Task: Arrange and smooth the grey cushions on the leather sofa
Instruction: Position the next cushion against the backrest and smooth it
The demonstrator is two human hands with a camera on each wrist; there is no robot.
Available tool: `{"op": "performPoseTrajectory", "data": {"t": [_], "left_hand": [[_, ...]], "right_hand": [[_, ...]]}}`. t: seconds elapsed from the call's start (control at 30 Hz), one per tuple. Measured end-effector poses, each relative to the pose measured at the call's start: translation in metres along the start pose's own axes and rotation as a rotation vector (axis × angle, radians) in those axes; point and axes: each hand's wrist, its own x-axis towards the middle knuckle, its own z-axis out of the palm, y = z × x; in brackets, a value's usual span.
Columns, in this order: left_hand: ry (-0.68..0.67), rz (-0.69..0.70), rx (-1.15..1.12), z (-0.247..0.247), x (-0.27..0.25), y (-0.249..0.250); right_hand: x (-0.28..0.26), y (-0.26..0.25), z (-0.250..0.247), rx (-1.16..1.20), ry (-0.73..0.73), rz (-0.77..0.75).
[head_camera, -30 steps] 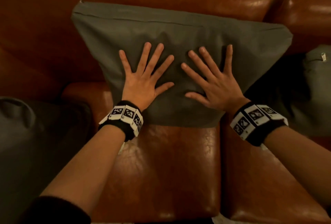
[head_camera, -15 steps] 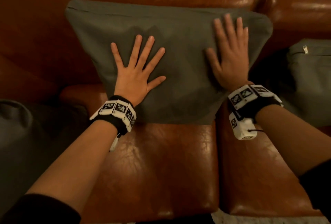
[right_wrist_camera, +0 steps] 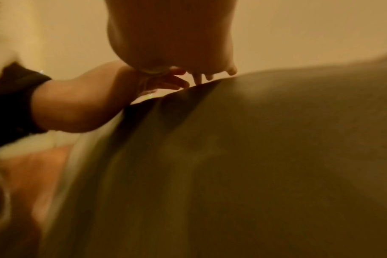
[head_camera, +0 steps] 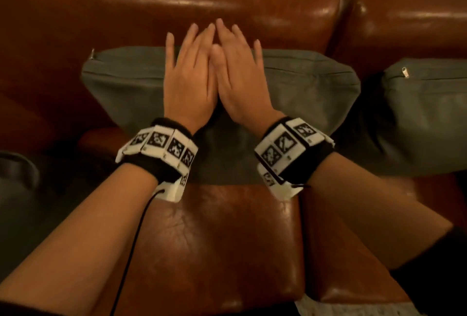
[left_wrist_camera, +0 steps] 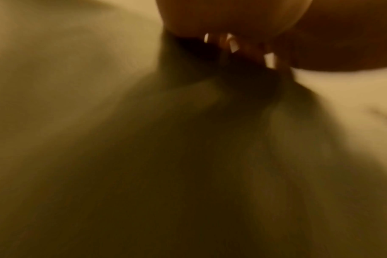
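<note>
A grey cushion point(head_camera: 303, 88) leans against the back of the brown leather sofa point(head_camera: 177, 4), its zip edge on top. My left hand point(head_camera: 189, 73) and right hand point(head_camera: 240, 70) lie side by side on the cushion's upper middle, fingers straight and reaching past its top edge, index fingers crossing. In the right wrist view the right hand point(right_wrist_camera: 172, 34) hovers over the grey cushion point(right_wrist_camera: 254, 157) with the left hand point(right_wrist_camera: 88, 104) beside it. The left wrist view is blurred; grey cloth point(left_wrist_camera: 99, 157) fills it.
A second grey cushion point(head_camera: 424, 113) stands at the right against the neighbouring backrest. A dark grey cushion point(head_camera: 22, 189) lies at the left edge. The leather seat point(head_camera: 214, 252) stretches in front of me, with a pale rug point(head_camera: 353, 308) below it.
Both hands have slid from apart on the cushion's face to meet at its top middle. The camera has drawn closer and the cushion looks flatter and lower.
</note>
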Motion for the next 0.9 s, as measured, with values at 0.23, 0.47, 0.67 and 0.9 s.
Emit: {"op": "performPoseTrajectory", "data": {"t": [0.23,0.47,0.67,0.9], "left_hand": [[-0.441,-0.239,0.191,0.004,0.001,-0.028],[-0.224,-0.545,0.28,-0.033,-0.007,-0.083],[0.018,-0.563,0.011,-0.057,-0.006,-0.124],[0.092,-0.565,0.029,-0.049,-0.023,-0.115]], "right_hand": [[-0.017,0.057,-0.011,-0.303,-0.186,0.202],[-0.033,0.122,-0.079,-0.399,-0.107,0.457],[-0.028,0.133,-0.123,-0.06,-0.026,0.48],[-0.036,0.133,-0.119,0.031,-0.023,0.507]]}}
